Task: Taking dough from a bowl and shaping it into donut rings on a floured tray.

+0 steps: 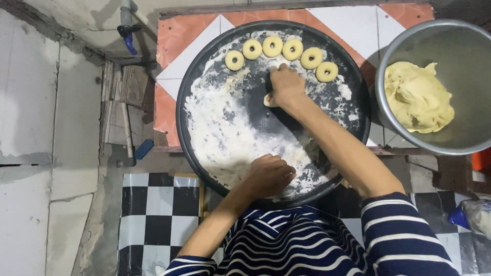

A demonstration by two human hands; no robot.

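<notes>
Looking down, you see a round dark tray [204, 71] resting on a surface tiled in orange and white triangles [179, 46], with a black-and-white chequered floor [153, 214] below it and rough grey concrete walls [30, 128] off to your left, where a pipe with a blue valve [127, 36] runs down. White flour is smeared over much of the tray's left half. Along its far rim sit six pale dough rings [279, 51] in a gentle arc, each small, smooth and holed in the middle, lying just beside one another. Your right hand [285, 84] is stretched out near the tray's middle, fingers curled down over a small pale piece of dough [269, 100] that peeks out at the thumb side. Your left hand [268, 174] rests loosely closed on the floured near edge of the tray; whether it holds anything you cannot tell. To the right stands a metal bowl [399, 46] holding a lump of yellow dough [417, 97]. Your sleeves [399, 230] are striped navy and white.
</notes>
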